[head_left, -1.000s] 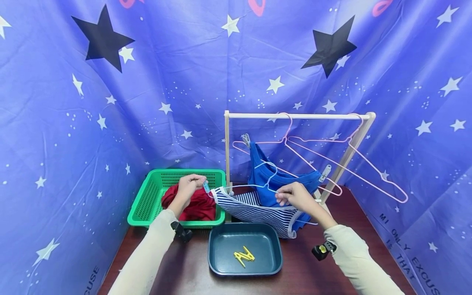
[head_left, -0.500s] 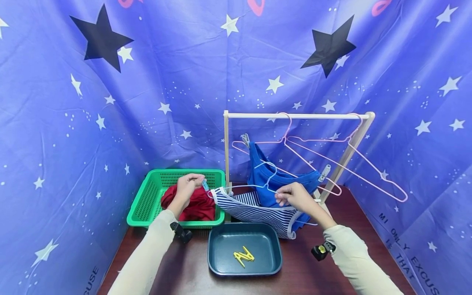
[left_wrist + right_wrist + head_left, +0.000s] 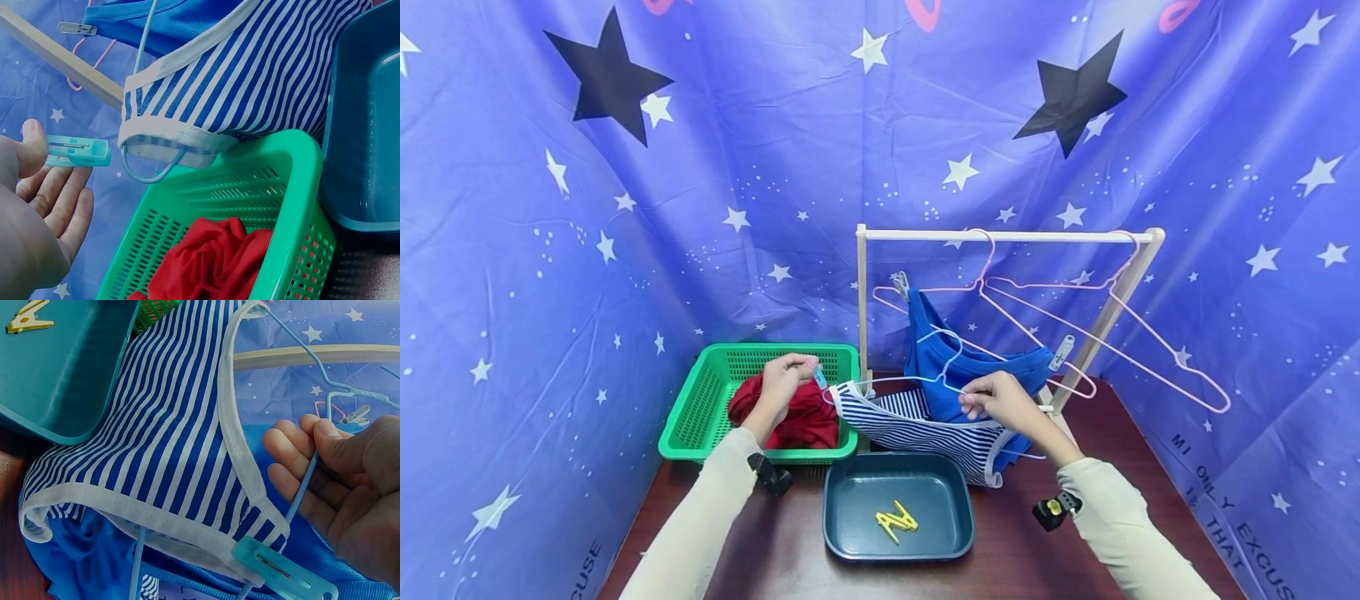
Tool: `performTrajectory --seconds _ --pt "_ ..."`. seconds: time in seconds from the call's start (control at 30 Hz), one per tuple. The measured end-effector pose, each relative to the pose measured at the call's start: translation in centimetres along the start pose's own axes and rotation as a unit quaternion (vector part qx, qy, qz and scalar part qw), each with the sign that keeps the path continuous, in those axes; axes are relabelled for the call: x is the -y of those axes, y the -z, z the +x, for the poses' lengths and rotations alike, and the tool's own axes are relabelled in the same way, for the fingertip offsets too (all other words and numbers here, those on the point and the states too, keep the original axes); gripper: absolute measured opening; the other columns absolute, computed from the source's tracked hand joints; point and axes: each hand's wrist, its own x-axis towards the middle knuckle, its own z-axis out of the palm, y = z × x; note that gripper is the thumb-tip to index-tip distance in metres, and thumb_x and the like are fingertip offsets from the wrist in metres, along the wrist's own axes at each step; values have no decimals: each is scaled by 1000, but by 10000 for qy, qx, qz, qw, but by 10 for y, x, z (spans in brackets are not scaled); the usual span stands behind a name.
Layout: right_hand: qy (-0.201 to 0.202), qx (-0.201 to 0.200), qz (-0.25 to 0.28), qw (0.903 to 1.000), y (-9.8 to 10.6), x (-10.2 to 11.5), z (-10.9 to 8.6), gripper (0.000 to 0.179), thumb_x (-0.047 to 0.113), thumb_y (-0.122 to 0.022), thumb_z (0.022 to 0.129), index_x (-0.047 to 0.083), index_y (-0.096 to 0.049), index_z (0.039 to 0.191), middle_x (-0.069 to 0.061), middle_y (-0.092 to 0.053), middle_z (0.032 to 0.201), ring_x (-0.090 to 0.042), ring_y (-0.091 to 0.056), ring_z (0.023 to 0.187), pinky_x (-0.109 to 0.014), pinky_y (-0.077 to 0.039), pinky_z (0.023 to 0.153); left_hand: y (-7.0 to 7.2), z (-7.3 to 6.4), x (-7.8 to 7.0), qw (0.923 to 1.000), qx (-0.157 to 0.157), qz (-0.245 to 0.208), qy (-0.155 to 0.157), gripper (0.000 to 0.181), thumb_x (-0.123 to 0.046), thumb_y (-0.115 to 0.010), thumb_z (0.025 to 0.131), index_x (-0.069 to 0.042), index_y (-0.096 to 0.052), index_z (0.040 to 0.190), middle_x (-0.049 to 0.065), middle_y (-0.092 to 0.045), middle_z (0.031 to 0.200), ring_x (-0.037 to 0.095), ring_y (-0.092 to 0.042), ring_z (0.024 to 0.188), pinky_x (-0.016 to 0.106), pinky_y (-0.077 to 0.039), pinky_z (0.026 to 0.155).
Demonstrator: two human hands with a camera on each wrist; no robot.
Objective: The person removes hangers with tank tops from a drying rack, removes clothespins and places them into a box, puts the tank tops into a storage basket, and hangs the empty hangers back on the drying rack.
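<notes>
My left hand (image 3: 781,385) pinches a pale turquoise clothespin (image 3: 94,152) between thumb and fingers. In the left wrist view the pin is just short of the strap and the looped hanger end, with a small gap. A blue-and-white striped tank top (image 3: 917,429) hangs on a light blue wire hanger (image 3: 299,494). The right hand (image 3: 1003,400) pinches that hanger's arm near the neck. On the shoulder strap nearer this hand, a second turquoise clothespin (image 3: 284,569) is clipped. Behind the top, a blue garment (image 3: 936,350) hangs from a pink hanger with grey-white pins.
A green basket (image 3: 683,417) with red cloth (image 3: 805,421) stands at left. In front, a dark teal tray (image 3: 850,550) holds yellow clothespins (image 3: 897,521). A wooden rack (image 3: 925,236) bears two pink hangers (image 3: 1157,337). Starry blue curtains surround the table (image 3: 1022,558).
</notes>
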Motion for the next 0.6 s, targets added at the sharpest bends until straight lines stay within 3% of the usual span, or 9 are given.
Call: performTrajectory --seconds 0.3,0.6 --pt "4 -12 8 10000 0 1 0 16 1 -63 98 -9 -75 96 -21 -74 81 -26 -74 71 -31 -62 65 -3 1 -2 9999 52 74 -130 25 -7 -67 97 7 -71 117 20 -75 113 1 -69 81 51 -54 101" --pt "-65 -16 7 10000 -2 2 1 16 1 -63 98 -11 -74 98 -16 -75 79 -23 -74 69 -34 -63 67 -8 -1 0 9998 145 111 -125 23 -6 -68 96 6 -72 115 10 -79 100 3 -69 79 52 -55 100"
